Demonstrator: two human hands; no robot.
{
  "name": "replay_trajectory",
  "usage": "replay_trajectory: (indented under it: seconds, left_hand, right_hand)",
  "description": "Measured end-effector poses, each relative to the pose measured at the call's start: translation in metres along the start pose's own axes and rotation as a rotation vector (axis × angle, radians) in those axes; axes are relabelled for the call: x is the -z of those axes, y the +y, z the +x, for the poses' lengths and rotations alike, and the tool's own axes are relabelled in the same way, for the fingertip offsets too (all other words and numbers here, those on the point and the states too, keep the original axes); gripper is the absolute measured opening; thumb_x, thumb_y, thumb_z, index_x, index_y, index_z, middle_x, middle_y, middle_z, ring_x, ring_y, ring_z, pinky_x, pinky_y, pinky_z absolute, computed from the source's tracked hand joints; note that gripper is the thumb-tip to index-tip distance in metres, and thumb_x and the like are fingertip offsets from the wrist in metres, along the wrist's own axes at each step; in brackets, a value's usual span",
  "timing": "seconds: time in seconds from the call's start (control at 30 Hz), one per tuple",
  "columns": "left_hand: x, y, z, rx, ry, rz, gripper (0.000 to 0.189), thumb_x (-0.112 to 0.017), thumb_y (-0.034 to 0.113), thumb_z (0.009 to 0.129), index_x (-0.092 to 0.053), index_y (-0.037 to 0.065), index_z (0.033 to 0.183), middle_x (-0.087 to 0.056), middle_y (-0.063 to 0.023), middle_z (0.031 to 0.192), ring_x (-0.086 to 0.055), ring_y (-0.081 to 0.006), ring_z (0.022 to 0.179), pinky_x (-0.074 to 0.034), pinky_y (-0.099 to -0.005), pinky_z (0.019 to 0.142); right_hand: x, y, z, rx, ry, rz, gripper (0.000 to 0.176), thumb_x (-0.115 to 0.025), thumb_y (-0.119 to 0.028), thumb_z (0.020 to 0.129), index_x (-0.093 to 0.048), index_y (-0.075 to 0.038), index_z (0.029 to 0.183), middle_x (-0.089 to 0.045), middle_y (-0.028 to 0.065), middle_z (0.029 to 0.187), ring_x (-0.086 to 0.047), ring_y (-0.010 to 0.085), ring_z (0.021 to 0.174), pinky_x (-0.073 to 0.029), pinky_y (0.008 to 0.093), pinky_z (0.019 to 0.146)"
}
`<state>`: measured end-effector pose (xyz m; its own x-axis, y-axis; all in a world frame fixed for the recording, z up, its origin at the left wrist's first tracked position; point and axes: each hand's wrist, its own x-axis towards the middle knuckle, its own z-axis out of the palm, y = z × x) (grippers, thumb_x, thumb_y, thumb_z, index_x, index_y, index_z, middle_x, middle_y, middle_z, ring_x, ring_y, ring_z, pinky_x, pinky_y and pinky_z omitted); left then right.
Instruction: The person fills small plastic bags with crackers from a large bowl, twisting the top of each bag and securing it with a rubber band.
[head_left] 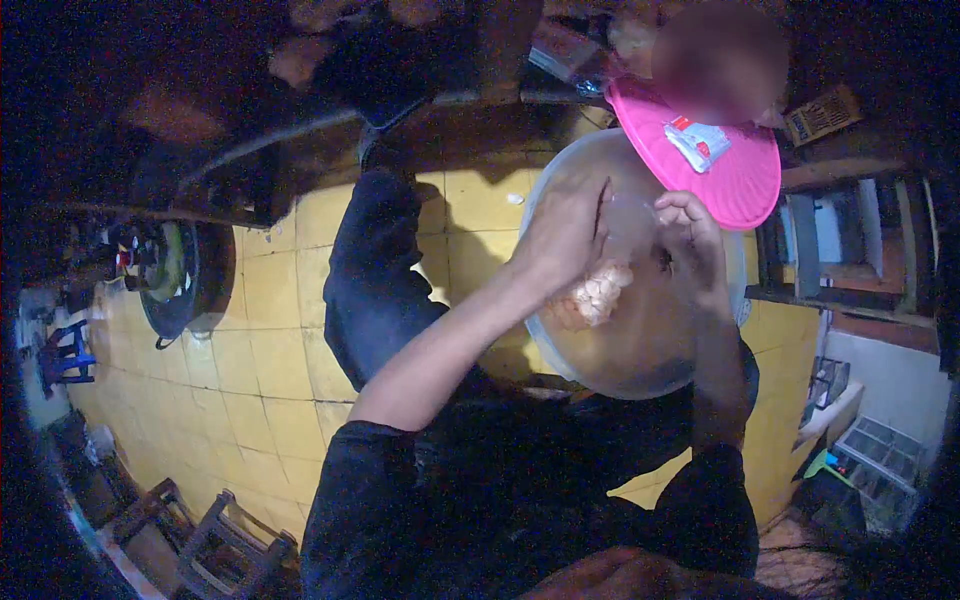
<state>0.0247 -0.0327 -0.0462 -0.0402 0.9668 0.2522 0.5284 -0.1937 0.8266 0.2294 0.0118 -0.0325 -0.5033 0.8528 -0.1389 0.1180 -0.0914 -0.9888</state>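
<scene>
A wide round basin [725, 345] with a pale rim stands between my legs. Over it my left hand [575, 228] is bent inward, its fingers largely hidden behind the back of the hand. Facing it, my right hand [695, 238] has its fingers curled. Between the two is a blurred, pale, see-through thing [630, 228]; its kind cannot be made out. Just below my left hand, a small heap of whitish lumpy pieces that look like garlic cloves [603, 292] lies inside the basin, with brownish bits beside it.
Beyond the basin is a bright pink ribbed lid [735, 190] bearing a white and red packet [698, 143]. Another person [720, 60] is close behind it. A dark wok-like pan [185, 285] is at left on yellow floor tiles [255, 370]. Wooden furniture [225, 540] stands lower left.
</scene>
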Motion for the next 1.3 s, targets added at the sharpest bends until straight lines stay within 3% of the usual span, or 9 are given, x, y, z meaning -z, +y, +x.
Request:
replay_trajectory:
  seconds: [0.1, 0.2, 0.3, 0.47, 0.8, 1.07, 1.13, 1.2, 1.3]
  left_hand:
    - [0.015, -0.001, 0.003, -0.150, 0.047, -0.024, 0.021, -0.058, -0.008, 0.075, -0.054, -0.001, 0.095, -0.062, -0.0192, 0.086, -0.061, -0.0421, 0.082, -0.051, -0.0434, 0.075]
    - [0.032, -0.005, 0.006, -0.185, 0.030, 0.123, 0.023, -0.059, -0.007, 0.071, -0.061, -0.002, 0.093, -0.062, -0.0211, 0.094, -0.062, -0.0406, 0.085, -0.051, -0.0455, 0.077]
    - [0.048, -0.002, 0.006, -0.030, -0.022, 0.261, 0.022, -0.059, -0.007, 0.071, -0.066, -0.001, 0.091, -0.061, -0.0211, 0.103, -0.063, -0.0400, 0.086, -0.052, -0.0461, 0.076]
    - [0.052, -0.001, 0.009, 0.027, 0.051, 0.330, 0.024, -0.061, -0.005, 0.070, -0.065, 0.001, 0.094, -0.060, -0.0201, 0.095, -0.063, -0.0396, 0.084, -0.053, -0.0471, 0.073]
    - [0.042, -0.001, 0.019, -0.158, 0.124, -0.113, 0.025, -0.063, -0.003, 0.070, -0.062, 0.000, 0.094, -0.058, -0.0180, 0.090, -0.060, -0.0375, 0.086, -0.049, -0.0434, 0.076]
    - [0.024, 0.003, 0.024, -0.149, 0.092, 0.047, 0.026, -0.066, -0.003, 0.071, -0.064, 0.000, 0.097, -0.061, -0.0170, 0.095, -0.063, -0.0348, 0.084, -0.051, -0.0402, 0.077]
    - [0.026, 0.005, 0.022, -0.015, 0.003, 0.010, 0.029, -0.068, -0.001, 0.072, -0.063, 0.001, 0.100, -0.062, -0.0163, 0.097, -0.064, -0.0319, 0.081, -0.052, -0.0384, 0.074]
    - [0.025, 0.005, 0.021, -0.033, -0.001, 0.015, 0.031, -0.070, 0.000, 0.073, -0.063, 0.001, 0.103, -0.062, -0.0162, 0.100, -0.065, -0.0302, 0.080, -0.053, -0.0373, 0.073]
    - [0.022, 0.011, 0.020, -0.031, -0.059, -0.011, 0.038, -0.072, 0.001, 0.073, -0.062, 0.002, 0.109, -0.061, -0.0154, 0.106, -0.066, -0.0263, 0.077, -0.053, -0.0348, 0.070]
  right_hand:
    - [0.004, 0.001, 0.003, -0.060, 0.097, -0.090, 0.029, -0.057, -0.006, 0.089, -0.046, -0.004, 0.116, -0.058, 0.0036, 0.081, -0.055, 0.0091, 0.057, -0.041, 0.0205, 0.049]
    - [0.011, 0.003, 0.019, -0.400, 0.044, 0.090, 0.034, -0.056, -0.007, 0.089, -0.046, -0.006, 0.121, -0.061, 0.0028, 0.077, -0.059, 0.0103, 0.066, -0.044, 0.0243, 0.052]
    - [0.043, 0.052, 0.051, -0.696, -0.456, -0.379, 0.031, -0.059, -0.008, 0.087, -0.055, -0.007, 0.118, -0.065, 0.0053, 0.079, -0.064, 0.0145, 0.076, -0.049, 0.0304, 0.059]
    - [0.025, 0.141, 0.067, -0.523, -0.885, -1.264, 0.029, -0.059, -0.009, 0.087, -0.057, -0.007, 0.116, -0.066, 0.0061, 0.080, -0.065, 0.0153, 0.077, -0.050, 0.0315, 0.060]
    - [-0.062, 0.141, 0.019, -0.274, -1.145, -1.390, 0.025, -0.060, -0.011, 0.087, -0.061, -0.006, 0.112, -0.067, 0.0076, 0.084, -0.065, 0.0170, 0.079, -0.051, 0.0337, 0.063]
    - [-0.078, 0.081, 0.023, -0.142, -1.071, -1.214, 0.023, -0.061, -0.013, 0.087, -0.064, -0.006, 0.109, -0.068, 0.0086, 0.087, -0.066, 0.0181, 0.080, -0.052, 0.0353, 0.066]
    - [-0.046, 0.050, 0.025, -0.215, -0.923, -0.614, 0.024, -0.066, -0.018, 0.086, -0.067, 0.000, 0.102, -0.069, 0.0136, 0.095, -0.067, 0.0208, 0.087, -0.053, 0.0346, 0.076]
    - [-0.017, 0.026, 0.020, 0.023, -0.711, -0.547, 0.029, -0.070, -0.017, 0.085, -0.066, 0.002, 0.107, -0.070, 0.0133, 0.098, -0.067, 0.0189, 0.095, -0.052, 0.0332, 0.084]
    - [0.014, -0.006, 0.006, -0.099, -0.393, -0.261, 0.029, -0.069, -0.017, 0.088, -0.065, 0.001, 0.110, -0.069, 0.0098, 0.103, -0.065, 0.0161, 0.098, -0.051, 0.0319, 0.087]
